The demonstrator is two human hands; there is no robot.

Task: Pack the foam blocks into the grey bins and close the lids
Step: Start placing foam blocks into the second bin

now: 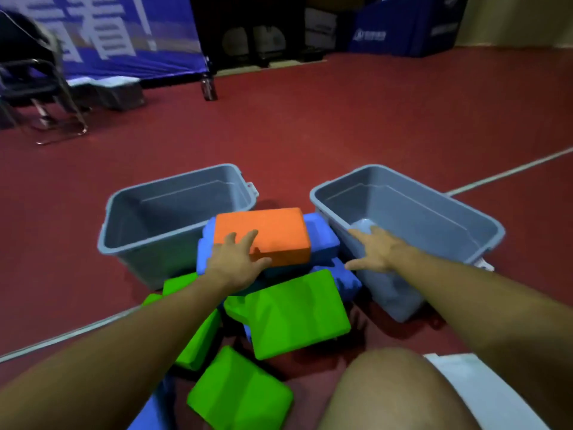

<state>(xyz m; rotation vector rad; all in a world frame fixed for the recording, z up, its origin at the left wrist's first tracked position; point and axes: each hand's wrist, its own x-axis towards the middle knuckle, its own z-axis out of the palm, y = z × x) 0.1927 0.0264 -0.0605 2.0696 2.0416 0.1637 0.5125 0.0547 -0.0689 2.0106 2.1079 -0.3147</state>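
The left hand (pixel 237 260) lay spread on the near corner of the orange block (pixel 263 235), fingers flat on its top face and thumb along its near edge — a grip forming, by the look of it, not yet a lift. That block sat on top of a heap of blue blocks (pixel 322 237), with green blocks (pixel 297 315) nearer the person than the hand, all on the red floor (pixel 310 128). Beyond and to the left of this hand stood the left grey bin (pixel 173 212), which looked empty and had no lid on it. The right hand (pixel 376 251) was spread over the near rim of the right grey bin (pixel 412 212), fingers reaching inside beside a pale block (pixel 364 226) at the bottom; I could not tell whether they touched it. Packing seemed barely begun. Next, the left hand would probably need to close round the orange block and carry it over a bin wall. No lids were visible.
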